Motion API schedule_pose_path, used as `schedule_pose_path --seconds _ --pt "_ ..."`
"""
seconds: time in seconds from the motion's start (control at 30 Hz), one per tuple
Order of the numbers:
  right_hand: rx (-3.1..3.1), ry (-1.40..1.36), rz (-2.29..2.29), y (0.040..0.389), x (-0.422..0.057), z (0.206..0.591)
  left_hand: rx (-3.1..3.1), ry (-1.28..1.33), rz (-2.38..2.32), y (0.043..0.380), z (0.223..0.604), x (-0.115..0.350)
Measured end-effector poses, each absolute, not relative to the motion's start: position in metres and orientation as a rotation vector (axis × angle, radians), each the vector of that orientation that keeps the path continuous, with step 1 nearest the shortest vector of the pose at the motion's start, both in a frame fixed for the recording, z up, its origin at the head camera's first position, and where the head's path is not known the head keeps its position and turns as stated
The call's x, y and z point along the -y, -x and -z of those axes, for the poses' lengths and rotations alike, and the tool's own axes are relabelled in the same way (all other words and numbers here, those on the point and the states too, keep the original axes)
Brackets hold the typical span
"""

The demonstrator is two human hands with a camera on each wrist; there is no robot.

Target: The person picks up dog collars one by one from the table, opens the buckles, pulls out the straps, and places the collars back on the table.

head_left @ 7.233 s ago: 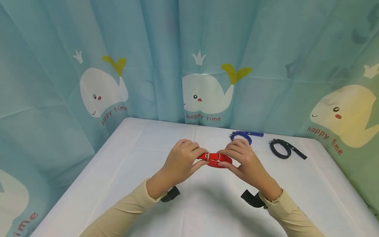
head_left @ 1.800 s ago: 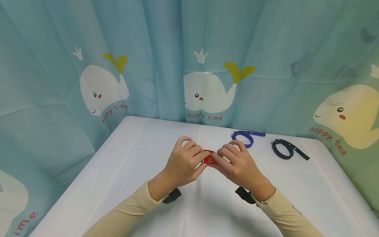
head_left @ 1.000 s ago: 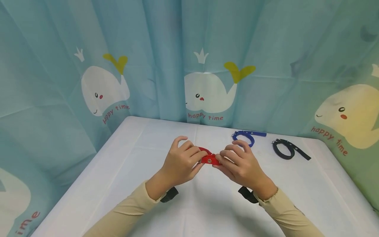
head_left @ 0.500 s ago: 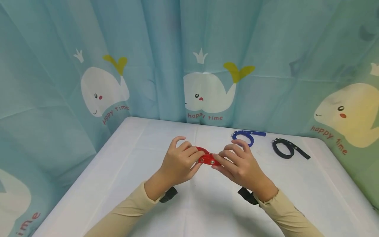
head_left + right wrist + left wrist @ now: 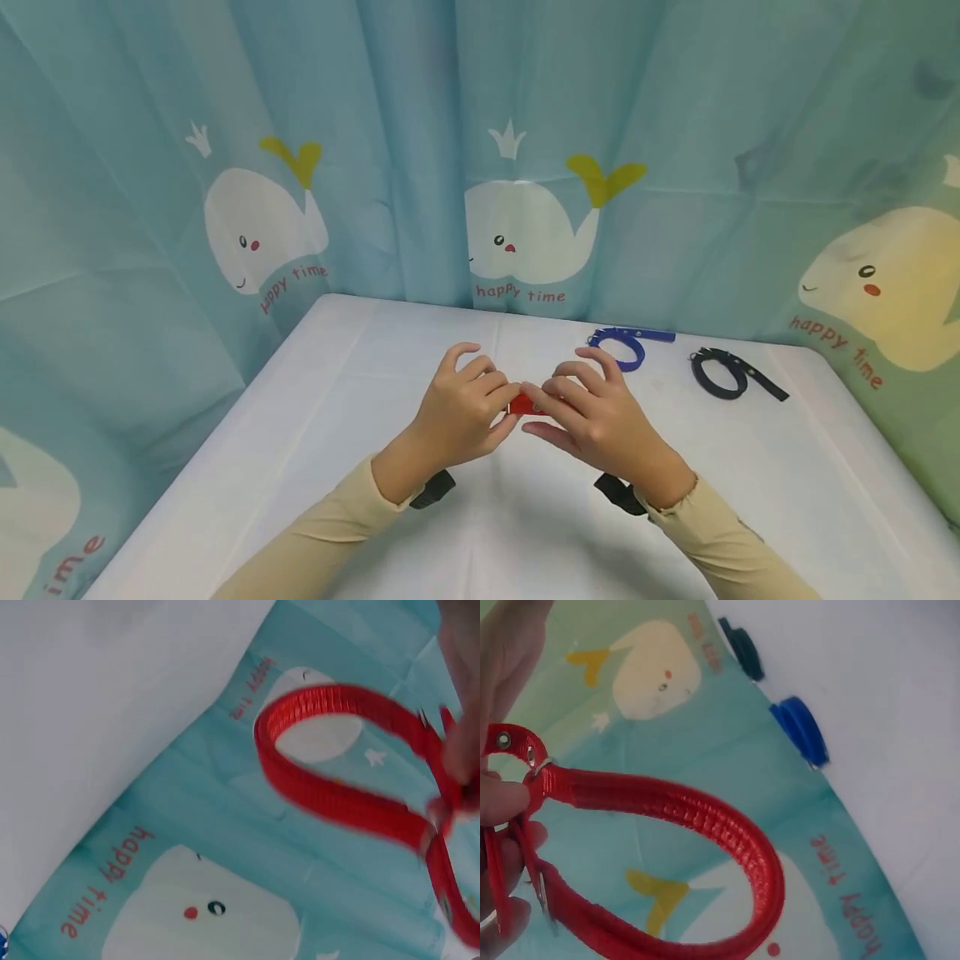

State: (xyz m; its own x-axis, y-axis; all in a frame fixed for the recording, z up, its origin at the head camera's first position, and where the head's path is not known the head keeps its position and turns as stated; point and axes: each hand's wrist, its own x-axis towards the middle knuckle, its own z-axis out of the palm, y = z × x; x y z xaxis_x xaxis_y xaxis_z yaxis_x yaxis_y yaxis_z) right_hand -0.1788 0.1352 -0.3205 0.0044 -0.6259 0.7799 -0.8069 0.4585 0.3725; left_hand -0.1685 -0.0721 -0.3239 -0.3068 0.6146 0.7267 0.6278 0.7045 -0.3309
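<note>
Head view, red collar: your red collar (image 5: 522,405) looks held up above the white table (image 5: 337,433), mostly hidden between your two hands.
Left hand: your left hand (image 5: 459,408) has the strap pinched, thumb under, fingers on top.
Right hand: your right hand (image 5: 596,412) sits right beside it, finger over the strap, thumb spread away below.
Neighbours: blue collar (image 5: 654,335) and black collar (image 5: 765,382), both over on the far right.
Left wrist view, loop: the padded loop (image 5: 769,881) keeps its round shape, so I'd guess light, springy, hard to break. Shiny face might slip a bit.
Best hold: flat strap near the metal ring (image 5: 544,763), imo; the fat padding would probably roll on you.
Right wrist view, strap end: the strap end (image 5: 450,896) looks thinner and bendier. Pretty blurry, so can't tell if your right fingers pinch or just touch.
</note>
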Motion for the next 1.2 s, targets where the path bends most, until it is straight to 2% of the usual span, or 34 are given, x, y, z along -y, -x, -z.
schedule_pose_path --seconds 0.43,0.73,0.93,1.2 --pt "1.794 -1.234 -0.154 0.177 -0.136 0.320 2.003 0.954 0.008 0.169 0.324 0.072" --pt "1.759 -1.253 -0.262 0.175 -0.139 0.314 2.035 0.932 0.002 0.171 0.324 0.076" --pt "1.806 -1.310 -0.240 0.172 -0.135 0.319 1.998 0.993 0.118 0.172 0.324 0.076" --pt "1.873 -1.292 -0.273 0.181 -0.146 0.325 1.880 1.198 0.328 0.172 0.323 0.081"
